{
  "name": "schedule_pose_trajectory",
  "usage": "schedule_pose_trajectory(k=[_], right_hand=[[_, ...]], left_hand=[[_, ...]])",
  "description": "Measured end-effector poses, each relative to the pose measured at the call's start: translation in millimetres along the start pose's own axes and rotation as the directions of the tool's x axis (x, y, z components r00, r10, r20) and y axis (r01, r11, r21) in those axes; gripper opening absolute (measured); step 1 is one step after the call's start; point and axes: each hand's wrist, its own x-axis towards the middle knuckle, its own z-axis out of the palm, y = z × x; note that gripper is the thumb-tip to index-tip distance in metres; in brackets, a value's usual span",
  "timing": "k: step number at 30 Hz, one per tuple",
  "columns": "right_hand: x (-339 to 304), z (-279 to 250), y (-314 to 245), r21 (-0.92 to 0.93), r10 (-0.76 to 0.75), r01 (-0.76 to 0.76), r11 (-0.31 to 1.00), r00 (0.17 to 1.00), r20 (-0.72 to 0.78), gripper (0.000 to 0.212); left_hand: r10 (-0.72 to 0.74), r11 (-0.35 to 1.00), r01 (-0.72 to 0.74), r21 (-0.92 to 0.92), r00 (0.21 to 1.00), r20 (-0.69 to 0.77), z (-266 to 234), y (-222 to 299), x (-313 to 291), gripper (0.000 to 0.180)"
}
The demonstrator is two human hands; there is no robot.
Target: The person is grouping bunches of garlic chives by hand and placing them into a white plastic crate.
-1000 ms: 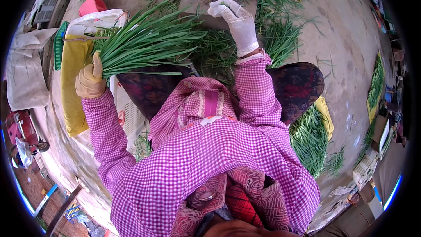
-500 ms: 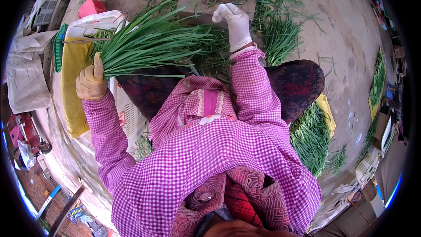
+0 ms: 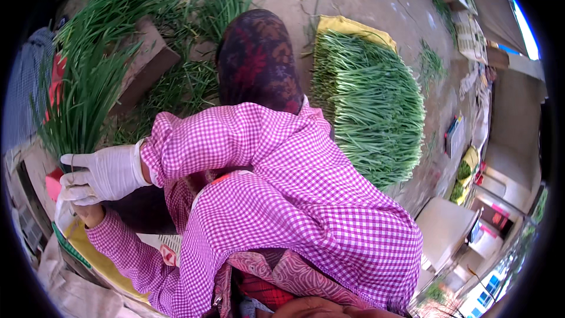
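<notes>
As right hand (image 3: pixel 103 175) clasps its base, leafy bunch (image 3: pixel 79 103) above looks light, pliant, best held there; left hand (image 3: pixel 89 214) untellable

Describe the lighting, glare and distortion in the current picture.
Head view: fisheye distortion, black border, bent surroundings; soft light; a bright strip at upper right looks overexposed; the white-gloved right hand keeps visible creases; green stalks right of the knee look fairly sharp.
</notes>
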Motion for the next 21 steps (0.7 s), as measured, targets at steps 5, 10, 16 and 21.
schedule_pose_trajectory(k=[5, 10, 16, 21], right_hand=[[-7, -87, 61, -0.286, 0.006, 0.044, 0.957, 0.985, 0.171, 0.039], [-51, -127, 62, -0.465, 0.229, -0.17, 0.869, 0.971, 0.073, 0.017], [-144, -300, 71, -0.819, 0.515, -0.132, 0.558, 0.829, 0.218, 0.024], [-256, -399, 26, -0.916, 0.936, -0.268, 0.298, 0.272, 0.225, 0.043]], left_hand=[[-0.278, -0.137, 0.284, -0.949, 0.908, 0.312, -47, -75, 116, 0.062], [0.091, -0.987, 0.101, -0.129, 0.992, 0.086, -185, -146, 201, 0.087], [0.084, -0.976, 0.14, 0.167, 0.949, -0.305, -265, -187, 275, 0.103], [0.076, -0.948, 0.119, 0.294, 0.986, -0.151, -210, -93, 294, 0.047]])
